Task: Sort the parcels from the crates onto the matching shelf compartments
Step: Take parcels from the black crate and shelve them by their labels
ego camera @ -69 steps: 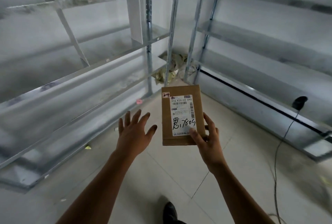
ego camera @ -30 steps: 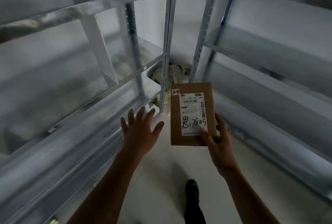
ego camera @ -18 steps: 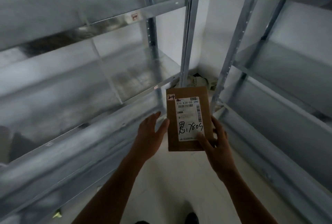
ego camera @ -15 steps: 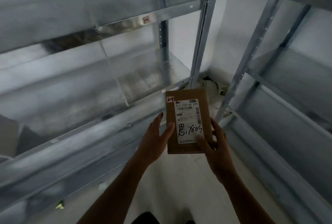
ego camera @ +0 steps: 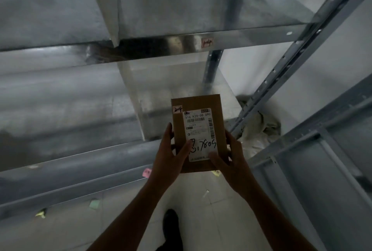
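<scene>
A flat brown cardboard parcel (ego camera: pixel 198 117) with a white shipping label and a small "2-4" sticker is held upright in front of me. My left hand (ego camera: pixel 169 156) grips its lower left edge, thumb over the label. My right hand (ego camera: pixel 227 158) grips its lower right corner, thumb on the front. Behind the parcel is an open compartment (ego camera: pixel 181 89) of the metal shelf, with a divider panel (ego camera: pixel 130 97) on its left. A small pink tag (ego camera: pixel 207 42) sticks to the shelf edge above.
A second metal rack (ego camera: pixel 314 146) stands at the right, its slotted upright (ego camera: pixel 298 49) slanting across. Crumpled plastic (ego camera: pixel 259 129) lies in the floor corner. Pink (ego camera: pixel 147 172) and green (ego camera: pixel 94 204) sticky notes lie on the tiled floor. My shoe (ego camera: pixel 171 222) shows below.
I have come closer to the left shelf and the view has tilted up. My left hand, open and apart from the parcel earlier, now grips its left edge.
</scene>
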